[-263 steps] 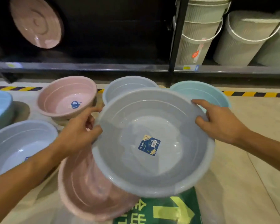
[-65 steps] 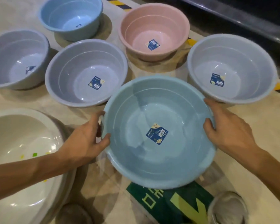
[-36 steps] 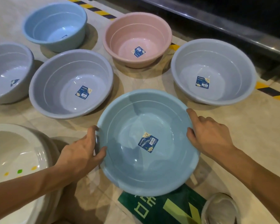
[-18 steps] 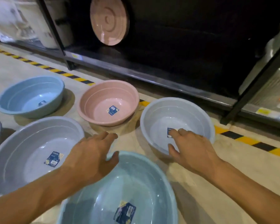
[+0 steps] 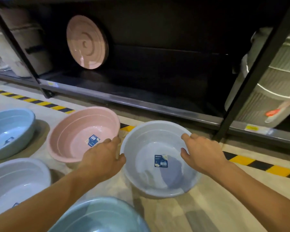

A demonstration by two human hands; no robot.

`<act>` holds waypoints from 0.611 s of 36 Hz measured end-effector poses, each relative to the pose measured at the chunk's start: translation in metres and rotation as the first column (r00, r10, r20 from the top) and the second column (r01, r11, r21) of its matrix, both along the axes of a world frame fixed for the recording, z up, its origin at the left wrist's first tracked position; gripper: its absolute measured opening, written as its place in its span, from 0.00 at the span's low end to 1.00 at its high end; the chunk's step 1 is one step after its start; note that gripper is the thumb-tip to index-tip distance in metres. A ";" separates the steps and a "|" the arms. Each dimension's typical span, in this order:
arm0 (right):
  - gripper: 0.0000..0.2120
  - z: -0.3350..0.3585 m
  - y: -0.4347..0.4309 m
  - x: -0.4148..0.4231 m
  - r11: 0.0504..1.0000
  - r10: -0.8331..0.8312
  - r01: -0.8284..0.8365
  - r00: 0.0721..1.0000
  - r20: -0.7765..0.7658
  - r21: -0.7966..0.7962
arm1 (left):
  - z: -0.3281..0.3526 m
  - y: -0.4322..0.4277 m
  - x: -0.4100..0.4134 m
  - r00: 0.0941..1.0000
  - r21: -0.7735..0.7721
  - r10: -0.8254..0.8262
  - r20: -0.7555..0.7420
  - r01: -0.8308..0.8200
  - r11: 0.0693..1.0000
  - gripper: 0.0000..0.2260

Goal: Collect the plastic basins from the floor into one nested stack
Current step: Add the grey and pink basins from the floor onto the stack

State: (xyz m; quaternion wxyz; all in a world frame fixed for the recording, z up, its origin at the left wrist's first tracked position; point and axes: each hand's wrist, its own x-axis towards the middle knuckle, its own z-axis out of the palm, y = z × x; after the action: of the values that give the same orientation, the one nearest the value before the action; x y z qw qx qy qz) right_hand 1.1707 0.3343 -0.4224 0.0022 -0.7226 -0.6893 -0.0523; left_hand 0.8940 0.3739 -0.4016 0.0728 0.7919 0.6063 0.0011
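Observation:
A grey basin (image 5: 151,126) with a blue sticker stands on the floor in front of the shelf. My left hand (image 5: 102,158) is at its left rim, thumb against the edge and fingers spread. My right hand (image 5: 203,153) hovers over its right rim, fingers apart, holding nothing. A pink basin (image 5: 70,131) sits just to the left, almost touching it. The light blue basin (image 5: 99,216) that tops the stack lies at the bottom edge, under my left forearm. Another grey basin (image 5: 15,180) and a blue basin (image 5: 8,129) sit at the left.
A dark low shelf (image 5: 157,109) runs behind the basins, with a pink basin (image 5: 86,42) leaning on its side inside. Ribbed buckets (image 5: 278,84) fill the bay at the right, behind a black upright post. Yellow-black tape (image 5: 258,163) marks the floor.
Both hands let go of the light blue basin after setting it down and reached forward to the grey basin. The view tilted up toward the shelf.

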 end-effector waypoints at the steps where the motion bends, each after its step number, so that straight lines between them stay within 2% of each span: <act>1: 0.15 -0.004 0.002 0.007 1.000 -0.013 0.013 1.000 0.002 -0.009 | -0.003 0.003 0.003 1.000 -0.007 0.014 0.004 -0.014 1.000 0.20; 11: 0.16 -0.036 0.026 0.060 0.986 -0.125 0.126 0.992 0.013 -0.108 | -0.036 0.035 0.026 0.992 -0.041 0.039 -0.121 -0.044 0.998 0.20; 18: 0.20 -0.066 0.034 0.079 0.970 -0.187 0.180 0.982 -0.029 -0.162 | -0.069 0.050 0.032 0.989 -0.111 0.118 -0.094 -0.129 0.985 0.20; 22: 0.27 -0.086 0.034 0.085 0.965 -0.233 0.211 0.962 -0.145 -0.155 | -0.087 0.053 0.027 0.991 -0.142 0.132 -0.024 -0.134 0.981 0.27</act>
State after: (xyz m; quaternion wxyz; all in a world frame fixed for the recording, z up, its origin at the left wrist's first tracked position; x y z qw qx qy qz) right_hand 1.2559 0.3684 -0.5086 0.0024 -0.7957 -0.6032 0.0547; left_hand 0.9206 0.4272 -0.4882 0.1248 0.7424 0.6568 -0.0435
